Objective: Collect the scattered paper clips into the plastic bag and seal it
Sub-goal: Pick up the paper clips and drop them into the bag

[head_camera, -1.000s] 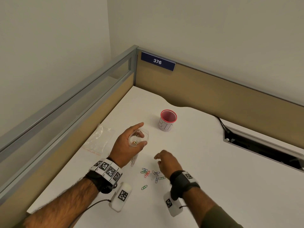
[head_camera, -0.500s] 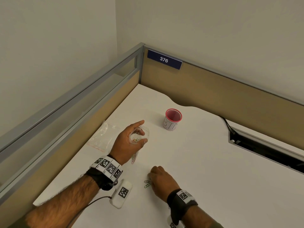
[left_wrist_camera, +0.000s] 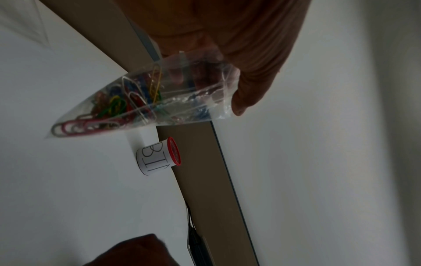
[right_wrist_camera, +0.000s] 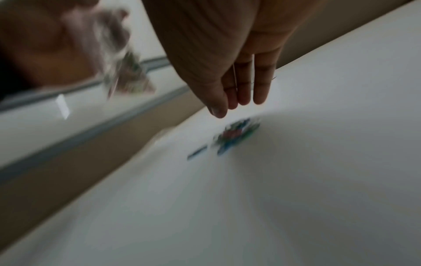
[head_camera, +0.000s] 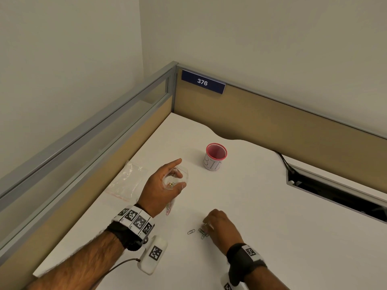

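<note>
The left hand point(head_camera: 161, 188) holds the clear plastic bag point(left_wrist_camera: 141, 100) open, mid-frame. The right hand point(head_camera: 222, 227), fingers straight, reaches the little colourful wire paper clips point(head_camera: 202, 232) on the white bench point(head_camera: 272, 206), lower middle.

A white desk point(head_camera: 240, 206) sits in a corner of plain pale walls point(head_camera: 261, 38), with tan dividers point(head_camera: 272, 120) behind the desk.

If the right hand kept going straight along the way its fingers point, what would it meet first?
Most likely the small heap of paper clips on the desk. In the right wrist view the right hand has its fingers straight, pointing down at the heap just ahead. The picture is blurred, so the gap is uncertain.
</note>
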A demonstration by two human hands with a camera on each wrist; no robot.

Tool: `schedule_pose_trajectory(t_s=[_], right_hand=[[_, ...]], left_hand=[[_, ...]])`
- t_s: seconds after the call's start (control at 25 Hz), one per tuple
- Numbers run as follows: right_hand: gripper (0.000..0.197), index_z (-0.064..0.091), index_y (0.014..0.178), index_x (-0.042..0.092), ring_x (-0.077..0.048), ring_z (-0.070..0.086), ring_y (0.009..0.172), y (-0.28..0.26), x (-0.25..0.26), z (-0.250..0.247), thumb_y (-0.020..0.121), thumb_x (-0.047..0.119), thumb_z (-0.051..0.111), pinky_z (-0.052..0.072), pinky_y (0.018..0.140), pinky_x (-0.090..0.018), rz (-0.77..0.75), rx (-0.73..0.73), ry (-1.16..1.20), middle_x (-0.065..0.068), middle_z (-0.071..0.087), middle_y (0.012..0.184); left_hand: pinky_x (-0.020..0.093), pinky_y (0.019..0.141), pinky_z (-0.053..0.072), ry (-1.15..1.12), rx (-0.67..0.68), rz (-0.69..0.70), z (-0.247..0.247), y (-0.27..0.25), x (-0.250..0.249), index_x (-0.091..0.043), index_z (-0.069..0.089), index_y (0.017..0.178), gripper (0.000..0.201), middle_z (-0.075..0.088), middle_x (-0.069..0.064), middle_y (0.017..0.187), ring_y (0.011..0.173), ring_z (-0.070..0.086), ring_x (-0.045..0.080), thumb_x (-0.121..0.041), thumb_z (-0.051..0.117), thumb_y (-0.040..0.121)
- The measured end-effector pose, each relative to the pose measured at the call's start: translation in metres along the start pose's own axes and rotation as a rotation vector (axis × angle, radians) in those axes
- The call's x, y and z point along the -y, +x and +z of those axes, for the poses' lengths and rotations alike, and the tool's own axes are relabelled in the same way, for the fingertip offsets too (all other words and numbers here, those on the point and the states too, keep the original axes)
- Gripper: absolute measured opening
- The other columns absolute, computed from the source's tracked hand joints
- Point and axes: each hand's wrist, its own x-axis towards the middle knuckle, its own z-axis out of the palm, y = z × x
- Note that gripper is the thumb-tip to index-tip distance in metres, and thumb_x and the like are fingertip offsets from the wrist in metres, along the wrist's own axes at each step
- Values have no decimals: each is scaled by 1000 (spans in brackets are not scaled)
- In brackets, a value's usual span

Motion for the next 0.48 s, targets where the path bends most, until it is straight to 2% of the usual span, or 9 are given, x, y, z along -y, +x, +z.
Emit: schedule_pose_trajectory(t_s=[0.04,0.12,0.2,0.32,0.4,0.48], right_hand=[[28,61,118,24,-16,49,110,-3,-5,-6,91,30,57,47,87,-26,47,15,34,4,54,117],[51,51,131,26,-16,45,117,-9,-9,-10,84,40,65,47,92,-29,84,133,23,6,48,126],[59,46,134,28,-19,42,119,-12,-4,-6,81,39,68,49,92,-34,86,217,-39,4,44,128],[36,53,122,25,-24,45,110,-6,10,6,87,25,60,50,81,-35,63,173,-119,-1,47,118],[20,56,110,20,-26,48,104,0,17,11,91,18,52,46,73,-32,46,137,-148,-3,49,111],[13,57,101,16,-27,50,100,5,21,12,92,14,47,41,69,-31,52,117,-159,-6,51,107]], left_hand=[[22,102,45,-4,0,0,0,-1,0,-24,54,139,63,65,-1,100,107,62,14,-9,77,82],[22,102,45,-10,-1,0,1,-1,0,-24,54,139,63,65,-1,99,106,62,14,-7,77,82],[23,102,45,-7,0,-2,3,-2,0,-24,54,139,63,65,-2,99,106,62,13,-7,76,82],[24,103,46,-8,10,11,5,-3,0,-23,54,139,63,65,-2,99,105,62,15,-7,76,82],[25,103,46,-10,13,16,6,-2,0,-23,55,139,63,65,-3,98,105,62,15,-9,76,81],[24,102,46,-14,11,16,5,-1,0,-24,55,139,63,64,-3,98,105,62,15,-12,76,80]])
